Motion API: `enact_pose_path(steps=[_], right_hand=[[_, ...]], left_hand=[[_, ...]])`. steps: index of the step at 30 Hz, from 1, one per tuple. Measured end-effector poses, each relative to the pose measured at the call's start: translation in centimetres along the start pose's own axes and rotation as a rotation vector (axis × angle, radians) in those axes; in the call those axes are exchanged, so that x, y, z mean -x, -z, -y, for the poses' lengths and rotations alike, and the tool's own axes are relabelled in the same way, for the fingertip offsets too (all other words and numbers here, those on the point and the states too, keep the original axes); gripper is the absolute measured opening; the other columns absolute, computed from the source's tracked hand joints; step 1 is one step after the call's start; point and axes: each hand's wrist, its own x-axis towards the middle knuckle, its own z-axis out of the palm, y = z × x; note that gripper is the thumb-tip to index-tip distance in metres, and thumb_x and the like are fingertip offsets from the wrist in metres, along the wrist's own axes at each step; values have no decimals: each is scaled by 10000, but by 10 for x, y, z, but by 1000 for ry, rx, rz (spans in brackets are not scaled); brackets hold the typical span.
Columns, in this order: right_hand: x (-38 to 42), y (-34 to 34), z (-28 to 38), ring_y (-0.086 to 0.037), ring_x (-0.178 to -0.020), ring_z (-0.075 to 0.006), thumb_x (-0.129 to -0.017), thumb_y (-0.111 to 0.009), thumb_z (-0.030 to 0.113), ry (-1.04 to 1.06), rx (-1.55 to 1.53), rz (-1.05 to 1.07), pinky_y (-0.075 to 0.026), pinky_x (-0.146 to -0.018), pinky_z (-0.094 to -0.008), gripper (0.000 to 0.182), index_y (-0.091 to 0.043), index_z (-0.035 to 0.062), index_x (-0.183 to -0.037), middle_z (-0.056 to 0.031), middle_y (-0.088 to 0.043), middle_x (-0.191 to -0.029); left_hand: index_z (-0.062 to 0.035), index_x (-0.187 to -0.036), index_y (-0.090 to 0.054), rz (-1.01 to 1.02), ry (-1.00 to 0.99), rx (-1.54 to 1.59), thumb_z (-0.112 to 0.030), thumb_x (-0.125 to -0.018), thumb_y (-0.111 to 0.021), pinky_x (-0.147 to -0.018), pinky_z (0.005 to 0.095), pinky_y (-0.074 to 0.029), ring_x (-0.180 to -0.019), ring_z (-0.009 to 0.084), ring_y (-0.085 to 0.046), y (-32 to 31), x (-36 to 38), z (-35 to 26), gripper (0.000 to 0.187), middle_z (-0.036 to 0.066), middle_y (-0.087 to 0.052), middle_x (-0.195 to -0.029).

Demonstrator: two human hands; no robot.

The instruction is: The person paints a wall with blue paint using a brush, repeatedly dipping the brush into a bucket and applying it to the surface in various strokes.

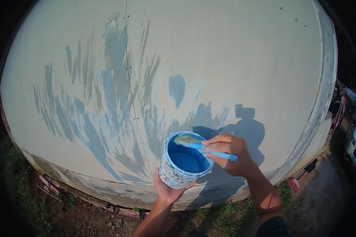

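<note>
The fingers (219, 143) of the right hand (229, 156) are curled tight around the blue handle of a paintbrush (203, 147), clamped on it, with the bristle end lying across the rim of a paint bucket (184, 160). The bristles look pale and wet, resting at the far left edge of the bucket's mouth. The left hand (168, 189) cups the bucket from underneath, its fingers wrapped up the paint-spattered side, holding it tilted toward the camera so the blue paint inside shows. Both hands are raised in front of a pale wall (245, 59), which fills most of the view. Blue brush strokes (106, 102) streak across the wall's left half, with a smaller patch just above the bucket. The shadow (245, 130) of the person's head and arm falls on the wall just right of the bucket. Below the wall lie bare soil and grass (221, 213).
</note>
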Motion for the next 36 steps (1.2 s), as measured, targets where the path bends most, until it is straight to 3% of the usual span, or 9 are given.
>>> enact_pose_path(steps=[1,3,6,12,17,20,28,36], right_hand=[[-7,13,2,-803,-928,-303,-833,-920,2,8,3,-4,-639,-764,-405,302,-785,62,-1097,-157,-817,-1181],[-20,36,3,-808,-946,-300,-833,-926,27,-63,82,274,-641,-775,-404,291,-790,52,-1088,-154,-832,-1122],[-30,45,0,-801,-927,-310,-866,-918,85,-2,67,125,-621,-775,-396,198,-840,54,-1045,-159,-825,-1037],[-45,66,20,-815,-898,-305,-873,-917,108,-12,130,242,-640,-749,-388,193,-831,56,-1038,-147,-829,-1089],[-47,63,22,-823,-943,-303,-871,-921,118,69,169,164,-657,-766,-389,198,-822,72,-1036,-140,-828,-1110],[-52,60,21,-823,-951,-309,-859,-928,112,102,163,178,-659,-766,-395,212,-816,75,-1036,-137,-827,-1117],[-75,41,20,-811,-936,-314,-837,-926,79,213,153,166,-654,-766,-412,251,-809,73,-1059,-122,-827,-1124],[-104,21,21,-800,-951,-340,-883,-890,95,125,86,247,-642,-780,-421,223,-817,59,-1090,-137,-824,-1105]], left_hand=[[-170,-1674,-442,35,23,51,-742,-1027,-382,-1125,714,-459,-1473,432,-523,-3,-2,1,866,179,-467,-1687],[-167,-1679,-435,74,45,96,-737,-1028,-382,-1132,714,-456,-1480,438,-518,-10,-6,2,867,183,-462,-1691],[-162,-1694,-413,61,54,84,-738,-1029,-378,-1143,713,-451,-1497,455,-500,-26,-17,1,881,193,-447,-1704],[-183,-1723,-350,117,46,62,-805,-1001,-402,-1182,716,-427,-1538,448,-454,-44,-30,1,955,190,-384,-1739],[-200,-1736,-331,149,19,80,-830,-998,-391,-1196,734,-395,-1561,461,-420,-45,-31,1,972,189,-365,-1754],[-183,-1714,-381,101,12,79,-780,-1013,-396,-1165,718,-432,-1516,457,-474,-53,-27,-1,921,195,-414,-1728],[-203,-1719,-368,103,-52,60,-780,-1008,-408,-1175,723,-418,-1534,455,-453,-51,-18,-18,916,183,-395,-1739],[-165,-1704,-387,126,-86,158,-755,-1019,-398,-1156,707,-445,-1498,475,-483,-53,-18,-54,904,212,-420,-1713]])
